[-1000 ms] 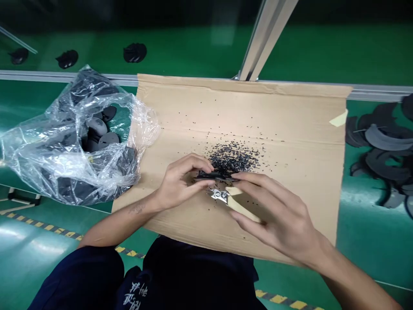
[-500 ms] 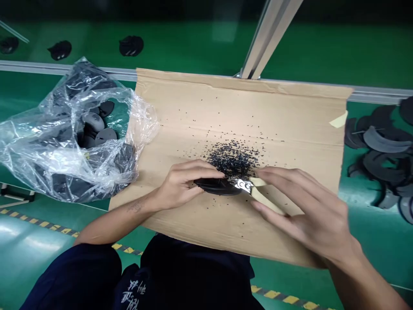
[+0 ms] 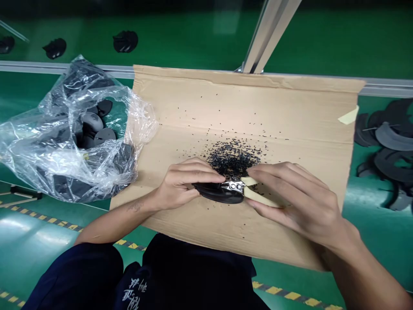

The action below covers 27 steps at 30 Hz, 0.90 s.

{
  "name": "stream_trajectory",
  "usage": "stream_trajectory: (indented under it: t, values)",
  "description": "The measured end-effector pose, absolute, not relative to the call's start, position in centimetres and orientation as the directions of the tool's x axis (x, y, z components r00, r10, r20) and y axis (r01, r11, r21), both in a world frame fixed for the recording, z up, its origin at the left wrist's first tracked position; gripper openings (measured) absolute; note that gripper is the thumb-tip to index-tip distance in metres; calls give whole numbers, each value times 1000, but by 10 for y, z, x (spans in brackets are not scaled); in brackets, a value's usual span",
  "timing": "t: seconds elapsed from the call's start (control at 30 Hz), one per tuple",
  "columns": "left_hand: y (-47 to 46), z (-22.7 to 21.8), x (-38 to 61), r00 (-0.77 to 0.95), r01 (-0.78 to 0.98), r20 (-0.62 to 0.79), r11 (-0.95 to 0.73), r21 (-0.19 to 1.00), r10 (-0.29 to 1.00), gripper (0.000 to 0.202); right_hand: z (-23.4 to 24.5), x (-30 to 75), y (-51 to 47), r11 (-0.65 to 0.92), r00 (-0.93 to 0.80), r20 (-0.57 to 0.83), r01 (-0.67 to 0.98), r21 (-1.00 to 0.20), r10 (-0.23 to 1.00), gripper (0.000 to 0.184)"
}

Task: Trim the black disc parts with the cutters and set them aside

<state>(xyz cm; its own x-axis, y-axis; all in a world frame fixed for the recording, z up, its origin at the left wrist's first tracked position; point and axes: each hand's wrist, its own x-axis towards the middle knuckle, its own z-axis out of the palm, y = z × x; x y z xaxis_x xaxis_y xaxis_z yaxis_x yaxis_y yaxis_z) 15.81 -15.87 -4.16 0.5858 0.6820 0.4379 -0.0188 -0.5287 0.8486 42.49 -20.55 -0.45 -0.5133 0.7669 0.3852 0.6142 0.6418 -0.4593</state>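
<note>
Your left hand [image 3: 182, 185] clamps the black moulded piece [image 3: 216, 193] from above, the fingers wrapped over its top and pressing it against the thumb side of the grip, so the piece sits at the right end of that hand and almost wholly under your fingertips. Its long axis runs nearly level across your view, left to right, dipping slightly toward the right end. Your right hand [image 3: 297, 206] is closed around the cream-handled side cutters [image 3: 258, 197], whose handles run from that palm leftward to the steel head [image 3: 234, 186]. That head rests on the piece's upper right edge, so the tool meets the piece end-on from the right, while the left hand is the nearer one and bears the piece. Both hands hover over the cardboard sheet [image 3: 290, 107] with its heap of black crumbs [image 3: 232, 158] just beyond the cutter head, away from you. A crumpled plastic bag [image 3: 142, 125] of similar black pieces lies left on the green tabletop [image 3: 322, 43], and curved black offcuts [image 3: 395, 159] lie to the right.
</note>
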Motion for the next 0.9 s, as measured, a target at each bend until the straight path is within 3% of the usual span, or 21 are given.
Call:
stream_trajectory:
  t: [0.4, 0.9]
  values:
    - [-159, -44, 159, 548, -38, 485, -559, 828, 681, 35, -8, 420, -209, 674, -524, 434, 650, -352, 732, 42]
    - [-164, -42, 157, 531, -55, 533, -601, 797, 659, 35, -4, 418, -215, 663, -522, 415, 650, -372, 745, 47]
